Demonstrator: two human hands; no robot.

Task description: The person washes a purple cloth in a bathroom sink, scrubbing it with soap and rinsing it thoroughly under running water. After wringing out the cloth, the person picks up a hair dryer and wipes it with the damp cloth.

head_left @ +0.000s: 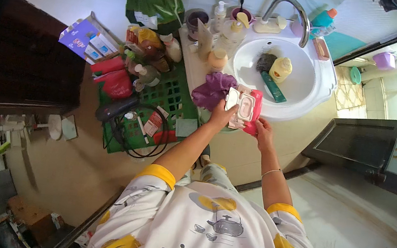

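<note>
I hold a pink wet wipes pack (255,106) in front of the sink. Its white flip lid (232,99) stands open, and the framed opening beside it faces up. My left hand (221,115) is closed on the pack's near left side, thumb by the lid. On the right, my right hand (264,132) pinches the pack's lower right edge. Just left of the pack a crumpled purple cloth (213,91) lies on the counter edge. Inside the sink (303,90) rest a cream-yellow bottle (281,69), a green tube (273,87) and a dark scrubber (266,62).
A curved faucet (294,5) rises behind the sink. Pump bottles (231,34) and cups crowd the counter's left. Beside it, a green crate (173,103) carries bottles, a hair dryer (116,109) and its black cord. A dark door (356,145) stands at right.
</note>
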